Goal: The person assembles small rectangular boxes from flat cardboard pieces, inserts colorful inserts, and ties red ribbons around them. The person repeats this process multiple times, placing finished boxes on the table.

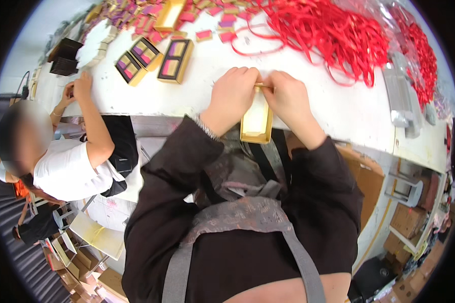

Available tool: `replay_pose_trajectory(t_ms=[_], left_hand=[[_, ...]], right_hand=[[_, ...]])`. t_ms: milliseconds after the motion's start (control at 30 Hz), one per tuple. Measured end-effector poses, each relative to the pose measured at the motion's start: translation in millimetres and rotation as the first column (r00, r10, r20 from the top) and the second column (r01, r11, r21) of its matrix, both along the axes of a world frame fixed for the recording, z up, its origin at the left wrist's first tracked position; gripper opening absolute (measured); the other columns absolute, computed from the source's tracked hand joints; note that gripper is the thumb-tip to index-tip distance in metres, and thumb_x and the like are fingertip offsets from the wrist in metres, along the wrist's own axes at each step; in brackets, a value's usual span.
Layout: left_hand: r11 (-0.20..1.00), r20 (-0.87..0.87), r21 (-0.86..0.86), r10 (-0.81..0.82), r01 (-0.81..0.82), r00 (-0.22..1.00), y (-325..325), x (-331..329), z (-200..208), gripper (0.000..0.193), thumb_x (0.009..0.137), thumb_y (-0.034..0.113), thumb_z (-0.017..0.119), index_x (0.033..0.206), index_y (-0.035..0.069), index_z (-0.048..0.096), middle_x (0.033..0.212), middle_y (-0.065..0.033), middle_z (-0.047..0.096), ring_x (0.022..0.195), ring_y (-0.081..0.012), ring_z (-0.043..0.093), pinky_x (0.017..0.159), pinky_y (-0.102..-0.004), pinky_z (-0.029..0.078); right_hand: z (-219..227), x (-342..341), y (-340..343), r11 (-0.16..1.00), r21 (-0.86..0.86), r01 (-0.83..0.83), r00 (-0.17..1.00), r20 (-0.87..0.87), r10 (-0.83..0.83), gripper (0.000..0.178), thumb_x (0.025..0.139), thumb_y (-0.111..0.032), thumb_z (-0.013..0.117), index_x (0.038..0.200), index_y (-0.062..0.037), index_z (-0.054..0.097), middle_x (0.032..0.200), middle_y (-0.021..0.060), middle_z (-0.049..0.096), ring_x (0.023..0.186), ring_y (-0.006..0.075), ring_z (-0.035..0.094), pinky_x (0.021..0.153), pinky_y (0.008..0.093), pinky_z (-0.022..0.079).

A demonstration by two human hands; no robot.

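Observation:
A shallow, open gold box (257, 122) with a pale inside lies at the table's front edge, its near end jutting out toward me. My left hand (233, 93) is closed at its far left corner, fingers curled in. At the far right corner my right hand (289, 97) is closed too, thumb and fingers pinching the end wall. The fingertips almost meet there and partly hide that end. Beyond my left hand stand a filled gold box with a black frame (175, 61) and two more like it (138, 61), with pink, gold and purple pieces showing inside.
A heap of red ribbon (328, 35) lies at the back right. Small coloured pieces (203, 35) and an empty gold box (170, 15) spread across the back. A co-worker (68, 166) in white sits at the left. Grey metal-looking bars (400, 101) lie at the right.

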State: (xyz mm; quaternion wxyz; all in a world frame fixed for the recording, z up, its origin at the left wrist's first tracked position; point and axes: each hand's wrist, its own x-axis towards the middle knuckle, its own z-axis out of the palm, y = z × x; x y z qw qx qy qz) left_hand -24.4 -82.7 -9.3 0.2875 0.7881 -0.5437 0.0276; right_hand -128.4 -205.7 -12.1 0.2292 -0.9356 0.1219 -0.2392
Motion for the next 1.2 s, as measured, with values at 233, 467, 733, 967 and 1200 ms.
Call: replay_pose_trajectory(t_ms=[233,467,733,967,1200], left_hand=[[0.949,-0.919,-0.314,-0.304,0.001,-0.250,85,3,6,0.056,0.090,0.036,0.059,0.130,0.001,0.042,0.113,-0.0154,0.061,0.095,-0.0265,0.066,0.084,-0.0411,0.054],[0.472,-0.840,-0.541,-0.251,-0.696,0.482,112,135,52,0.071,0.094,0.055,0.042,0.132,-0.005,0.042,0.136,-0.0191,0.046,0.131,-0.0334,0.038,0.110,-0.0474,0.026],[0.943,0.186,0.000,0.327,-0.333,0.927,81,41,-21,0.059,0.082,0.029,0.066,0.129,-0.002,0.048,0.140,-0.0252,0.038,0.125,-0.0433,0.037,0.105,-0.0460,0.032],[0.978,0.034,-0.121,0.175,-0.170,0.984,26,26,-25,0.057,0.072,0.012,0.073,0.125,0.003,0.054,0.138,-0.0185,0.043,0.105,-0.0325,0.049,0.092,-0.0385,0.043],[0.905,-0.414,-0.293,0.171,-0.309,0.894,26,20,-24,0.048,0.083,0.009,0.065,0.127,0.000,0.048,0.143,-0.0238,0.031,0.119,-0.0374,0.042,0.098,-0.0402,0.038]], right_hand=[[22,6,38,0.595,0.788,-0.156,0.963,-0.011,0.268,0.020,0.085,-0.017,0.067,0.098,-0.0027,0.067,0.079,0.0091,0.066,0.059,0.0113,0.059,0.053,0.0256,0.046],[-3,73,27,0.975,-0.202,0.097,0.956,0.290,-0.035,0.028,0.080,-0.012,0.066,0.106,-0.0018,0.064,0.105,0.0088,0.064,0.094,0.0215,0.057,0.078,0.0332,0.048],[-34,73,-41,0.845,-0.464,0.265,0.948,-0.036,-0.317,0.013,0.071,-0.010,0.064,0.083,-0.0062,0.067,0.084,0.0071,0.058,0.083,0.0255,0.055,0.069,0.0376,0.045],[35,132,-101,0.954,-0.238,0.181,0.978,0.150,-0.148,0.021,0.074,-0.014,0.060,0.092,-0.0061,0.067,0.094,0.0122,0.064,0.093,0.0320,0.057,0.077,0.0421,0.049],[77,188,-215,0.521,-0.186,0.833,0.518,0.591,-0.618,0.043,0.073,-0.023,0.066,0.114,-0.0109,0.061,0.126,0.0160,0.051,0.115,0.0352,0.047,0.086,0.0514,0.045]])
